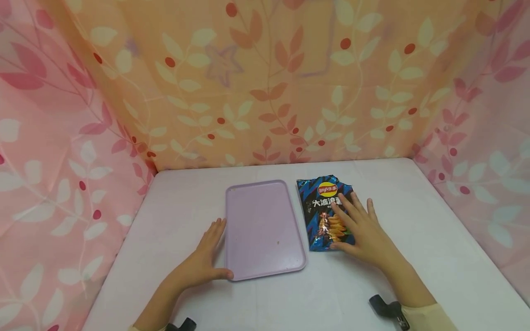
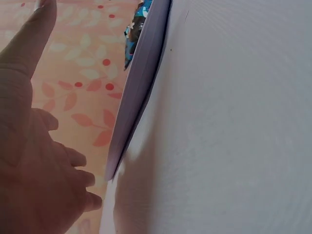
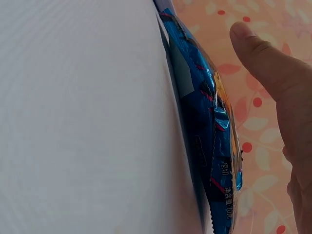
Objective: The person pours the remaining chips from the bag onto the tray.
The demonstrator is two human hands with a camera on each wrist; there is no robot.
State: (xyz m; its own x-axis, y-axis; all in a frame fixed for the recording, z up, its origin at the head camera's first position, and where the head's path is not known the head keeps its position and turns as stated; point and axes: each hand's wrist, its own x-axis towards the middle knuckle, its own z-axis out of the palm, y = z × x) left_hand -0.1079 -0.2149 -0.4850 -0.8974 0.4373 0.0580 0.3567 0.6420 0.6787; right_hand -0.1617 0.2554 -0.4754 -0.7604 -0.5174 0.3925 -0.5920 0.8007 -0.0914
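Observation:
A pale purple rectangular tray [image 1: 265, 230] lies flat on the white table, its long sides running away from me. My left hand [image 1: 200, 264] is at its left side, fingers extended, with the thumb at the near left corner. Right of the tray lies a blue and black bag of Lay's chips [image 1: 320, 207], its top edge crumpled. Over the bag's right side my right hand [image 1: 366, 234] is spread, covering part of the print. In the right wrist view a gap shows between the thumb [image 3: 258, 51] and the puffed bag [image 3: 214, 117].
White cloth covers the table [image 1: 339, 289]. An orange leaf-patterned curtain [image 1: 265, 92] hangs behind the far edge, with pink curtains [image 1: 54, 184] along both sides. Dark wrist-worn devices [image 1: 389, 310] show on both forearms.

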